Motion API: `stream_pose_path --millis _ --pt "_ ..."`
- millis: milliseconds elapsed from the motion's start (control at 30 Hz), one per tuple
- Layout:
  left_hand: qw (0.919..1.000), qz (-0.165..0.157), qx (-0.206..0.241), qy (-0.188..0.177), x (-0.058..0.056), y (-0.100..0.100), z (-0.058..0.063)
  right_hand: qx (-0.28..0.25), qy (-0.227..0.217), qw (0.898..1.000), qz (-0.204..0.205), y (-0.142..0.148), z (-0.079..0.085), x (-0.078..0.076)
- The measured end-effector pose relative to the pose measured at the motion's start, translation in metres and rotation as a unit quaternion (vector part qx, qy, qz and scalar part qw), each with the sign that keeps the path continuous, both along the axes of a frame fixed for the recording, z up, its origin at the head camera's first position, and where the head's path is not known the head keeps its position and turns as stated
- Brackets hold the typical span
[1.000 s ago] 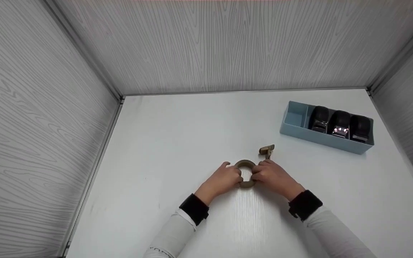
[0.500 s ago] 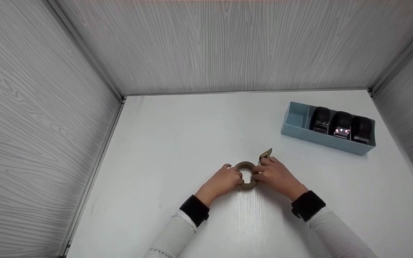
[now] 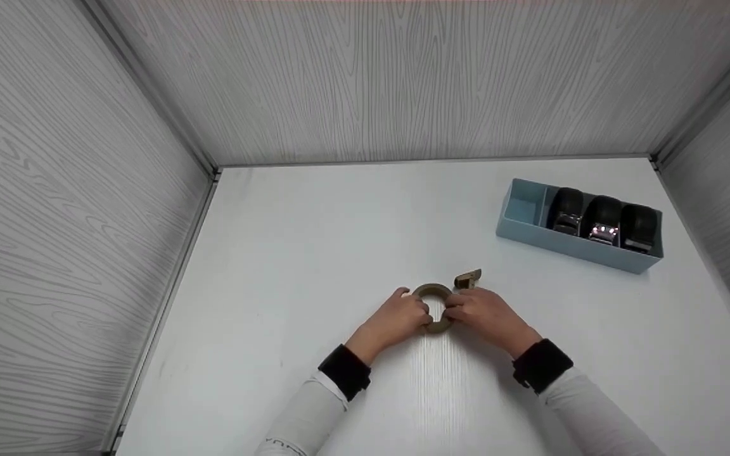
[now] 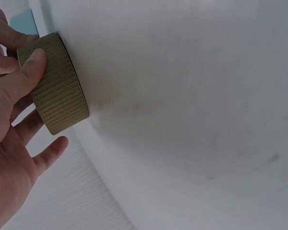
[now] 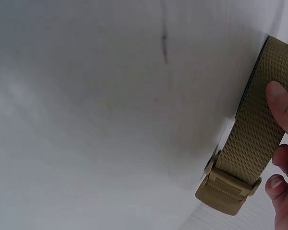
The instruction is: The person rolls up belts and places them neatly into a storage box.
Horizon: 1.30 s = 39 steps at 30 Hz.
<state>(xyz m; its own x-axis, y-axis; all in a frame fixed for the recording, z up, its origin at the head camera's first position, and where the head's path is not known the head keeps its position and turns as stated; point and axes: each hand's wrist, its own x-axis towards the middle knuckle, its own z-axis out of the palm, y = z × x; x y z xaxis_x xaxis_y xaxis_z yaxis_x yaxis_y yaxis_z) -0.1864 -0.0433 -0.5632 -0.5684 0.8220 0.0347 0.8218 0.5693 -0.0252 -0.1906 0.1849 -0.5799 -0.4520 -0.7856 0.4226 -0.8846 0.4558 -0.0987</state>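
Note:
A tan webbing belt (image 3: 433, 289), rolled into a ring, stands on its edge on the white table in the head view. Its buckle (image 3: 467, 278) sticks out just beyond the right fingers. My left hand (image 3: 395, 320) pinches the ring's left side, thumb on the outer ribbed face of the belt (image 4: 62, 96) in the left wrist view. The opposite side is pinched by my right hand (image 3: 490, 318), fingertips inside the ring. In the right wrist view, a straight length of webbing (image 5: 252, 134) runs from under the thumb to the tan buckle (image 5: 225, 191).
At the back right of the table (image 3: 314, 228) sits a light blue divided box (image 3: 568, 249). Three dark rolled belts (image 3: 602, 215) with shiny buckles fill its right compartments; the left one holds nothing. Grey wood-grain panels (image 3: 365, 82) border the table at the back and sides.
The buckle end has drawn in toward the ring and nearer to me, turning on the way. My right fingers shifted slightly along the belt, while the left hand stayed nearly in place.

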Motion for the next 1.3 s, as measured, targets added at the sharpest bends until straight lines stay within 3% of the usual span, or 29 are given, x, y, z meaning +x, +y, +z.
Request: stream_pose_path --millis 433,633,833,1100,1300 --pt "0.9997 0.009 0.017 -0.014 0.0068 0.0042 0.0003 0.028 -0.035 0.999 -0.013 -0.0046 0.0027 0.0044" --pt "0.9999 -0.001 -0.003 -0.011 0.0039 0.0012 0.0008 0.015 -0.046 0.999 -0.016 0.0000 0.0020 0.0041" --pt "0.9999 0.007 -0.014 -0.004 0.0040 0.0002 0.0001 0.015 -0.040 0.999 -0.009 -0.0010 0.0050 0.0051" --pt "0.9998 0.010 0.008 0.013 0.0087 0.0065 -0.0024 0.025 -0.020 0.999 -0.015 -0.0040 0.0036 0.0066" --pt "0.9998 0.016 -0.006 -0.005 0.0044 0.0039 0.0003 0.032 0.021 0.997 -0.063 -0.0003 0.0025 0.0066"
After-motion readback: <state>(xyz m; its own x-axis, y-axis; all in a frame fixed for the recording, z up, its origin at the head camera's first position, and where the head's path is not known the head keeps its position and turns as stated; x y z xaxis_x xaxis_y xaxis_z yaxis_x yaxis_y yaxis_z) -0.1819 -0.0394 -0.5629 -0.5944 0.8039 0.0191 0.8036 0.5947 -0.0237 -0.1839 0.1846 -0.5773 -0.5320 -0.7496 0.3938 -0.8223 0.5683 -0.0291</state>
